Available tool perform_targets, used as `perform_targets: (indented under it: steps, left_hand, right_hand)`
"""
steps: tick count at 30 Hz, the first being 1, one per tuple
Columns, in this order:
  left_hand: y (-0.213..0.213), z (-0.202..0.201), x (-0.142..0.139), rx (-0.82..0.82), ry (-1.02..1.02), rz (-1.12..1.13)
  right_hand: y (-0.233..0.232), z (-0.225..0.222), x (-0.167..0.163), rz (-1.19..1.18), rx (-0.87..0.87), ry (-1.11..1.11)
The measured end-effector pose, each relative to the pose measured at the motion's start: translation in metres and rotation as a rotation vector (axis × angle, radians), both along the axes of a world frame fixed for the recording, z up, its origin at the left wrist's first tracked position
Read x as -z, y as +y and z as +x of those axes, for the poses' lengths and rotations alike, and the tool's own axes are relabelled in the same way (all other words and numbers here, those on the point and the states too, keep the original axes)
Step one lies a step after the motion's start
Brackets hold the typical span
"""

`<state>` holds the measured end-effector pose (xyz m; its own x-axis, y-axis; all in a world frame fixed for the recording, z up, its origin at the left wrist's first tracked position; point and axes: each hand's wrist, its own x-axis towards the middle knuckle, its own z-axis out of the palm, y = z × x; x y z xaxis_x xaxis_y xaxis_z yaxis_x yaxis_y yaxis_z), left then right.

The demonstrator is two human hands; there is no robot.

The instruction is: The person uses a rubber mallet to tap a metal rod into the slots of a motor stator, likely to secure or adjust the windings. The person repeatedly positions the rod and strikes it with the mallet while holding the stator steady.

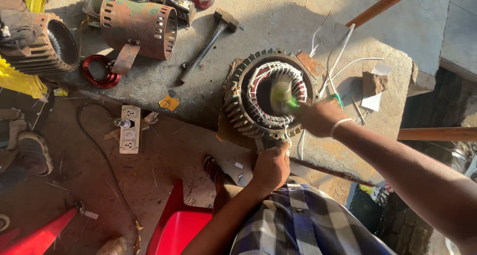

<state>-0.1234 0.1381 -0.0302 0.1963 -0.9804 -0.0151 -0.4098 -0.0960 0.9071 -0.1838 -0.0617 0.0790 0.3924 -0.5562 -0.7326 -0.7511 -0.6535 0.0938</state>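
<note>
A finned motor stator (pixel 237 98) with white and red windings inside its bore lies at the near edge of a stone slab (pixel 278 26). My right hand (pixel 318 117) grips a green-handled mallet (pixel 282 97), whose blurred head is over the windings. My left hand (pixel 271 166) grips the stator's near bottom edge. White wire leads (pixel 340 61) trail from the stator to the right.
On the slab lie a hammer (pixel 208 42), a rusty perforated motor casing (pixel 141 24), a red copper coil (pixel 99 72) and another finned housing (pixel 42 43). A white socket board (pixel 130 128) lies on the floor below. A red plastic stool (pixel 179 225) stands under me. Wooden poles (pixel 382 5) cross at right.
</note>
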Motion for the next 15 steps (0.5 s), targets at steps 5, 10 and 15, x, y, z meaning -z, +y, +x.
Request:
perform_targets:
  steps: [5,10,15]
  left_hand:
    - [0.001,0.000,0.002,-0.015,0.014,-0.016]
    - [0.000,0.004,0.001,0.020,0.022,-0.016]
    - [-0.004,0.006,-0.005,0.032,0.027,0.096]
  right_hand:
    - [0.000,0.007,0.026,-0.254,0.135,-0.314]
    - [-0.007,-0.007,0.030,0.000,-0.015,0.036]
    - [0.005,0.015,0.015,-0.030,0.008,0.056]
